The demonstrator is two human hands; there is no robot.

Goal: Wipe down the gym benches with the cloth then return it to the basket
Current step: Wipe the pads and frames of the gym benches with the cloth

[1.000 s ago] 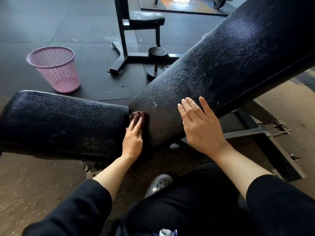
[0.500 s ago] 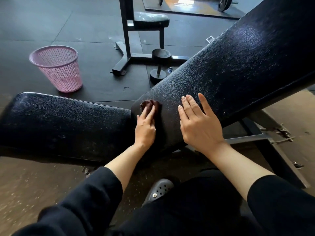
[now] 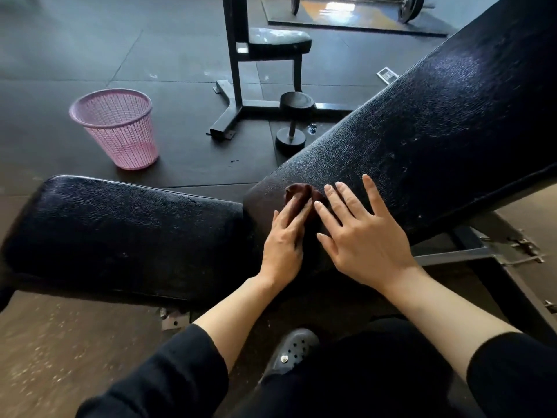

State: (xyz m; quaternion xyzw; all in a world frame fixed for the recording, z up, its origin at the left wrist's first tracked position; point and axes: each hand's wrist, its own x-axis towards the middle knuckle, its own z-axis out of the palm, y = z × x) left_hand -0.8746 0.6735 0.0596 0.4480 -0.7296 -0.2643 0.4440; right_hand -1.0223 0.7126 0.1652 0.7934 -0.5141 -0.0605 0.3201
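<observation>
A black padded gym bench fills the middle: its flat seat pad (image 3: 120,233) on the left and its inclined back pad (image 3: 422,140) rising to the upper right. A small dark maroon cloth (image 3: 298,194) lies bunched at the lower end of the back pad. My left hand (image 3: 284,239) presses straight fingers onto the cloth. My right hand (image 3: 361,233) rests flat on the back pad just right of it, fingers spread, fingertips touching the cloth's edge. A pink mesh basket (image 3: 117,128) stands upright on the floor beyond the seat pad.
Another bench frame with a small seat (image 3: 277,42) stands behind. A black dumbbell (image 3: 292,122) stands on end on the floor near the back pad. A barbell plate (image 3: 410,7) sits at the top edge. The bench's steel frame (image 3: 470,251) extends to the right. My grey clog (image 3: 292,351) is below.
My left hand has slid the cloth rightward and up the back pad's lower end, from the gap between the pads until it meets my right hand. The right hand has barely moved.
</observation>
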